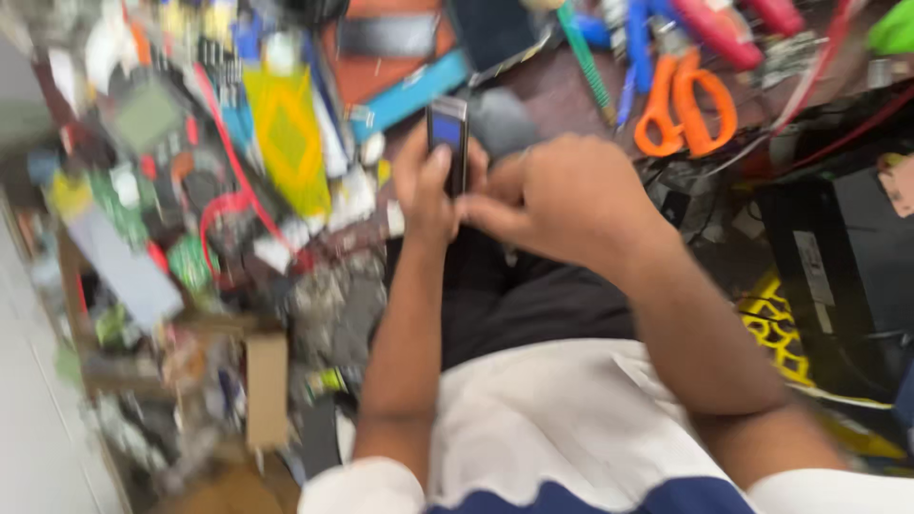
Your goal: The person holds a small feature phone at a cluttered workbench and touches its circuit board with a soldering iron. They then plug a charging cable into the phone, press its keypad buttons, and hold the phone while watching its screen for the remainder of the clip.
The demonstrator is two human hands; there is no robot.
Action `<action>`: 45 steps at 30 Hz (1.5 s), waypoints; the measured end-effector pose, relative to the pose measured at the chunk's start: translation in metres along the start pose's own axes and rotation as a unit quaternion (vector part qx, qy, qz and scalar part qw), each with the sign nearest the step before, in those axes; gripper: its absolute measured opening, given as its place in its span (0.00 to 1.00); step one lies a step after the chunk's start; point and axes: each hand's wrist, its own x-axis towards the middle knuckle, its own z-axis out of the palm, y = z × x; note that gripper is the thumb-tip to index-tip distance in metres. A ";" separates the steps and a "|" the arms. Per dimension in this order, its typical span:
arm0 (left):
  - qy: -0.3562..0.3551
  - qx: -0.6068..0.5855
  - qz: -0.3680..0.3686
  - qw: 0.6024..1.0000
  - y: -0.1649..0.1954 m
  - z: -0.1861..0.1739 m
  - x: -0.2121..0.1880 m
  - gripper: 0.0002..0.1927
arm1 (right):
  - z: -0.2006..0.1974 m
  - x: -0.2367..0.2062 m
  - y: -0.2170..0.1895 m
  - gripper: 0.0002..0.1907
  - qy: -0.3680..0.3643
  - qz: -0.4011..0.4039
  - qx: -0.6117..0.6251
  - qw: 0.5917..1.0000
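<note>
Both hands, left (pixel 426 195) and right (pixel 562 195), raised together, seemingly pinching.

Dark small phone (pixel 447 143) with blue screen, orange-handled scissors (pixel 685 105), yellow sheet (pixel 286 138), red cable (pixel 233 190)

A single head-worn camera looks steeply down from the person's own eye level, close over the forearms and lap. It faces forward onto a cluttered workbench (pixel 286 143) that fills the upper frame. The picture is blurred and seems tilted, with the bench edge running slantwise.
</note>
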 end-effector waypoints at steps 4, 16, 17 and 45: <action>-0.096 0.185 0.048 0.977 0.021 -0.003 -0.012 0.12 | -0.016 -0.028 0.013 0.19 -0.154 -0.005 -0.084 0.984; -0.225 0.066 -0.275 0.933 -0.073 0.113 -0.074 0.17 | 0.051 -0.093 0.113 0.14 0.028 0.185 -0.225 0.956; -0.239 0.098 -0.264 0.929 -0.077 0.110 -0.079 0.16 | 0.053 -0.094 0.108 0.12 0.003 0.164 -0.266 0.950; -0.180 0.151 -0.214 0.948 -0.064 0.092 -0.085 0.15 | 0.026 -0.104 0.130 0.10 -0.218 -0.039 -0.460 0.860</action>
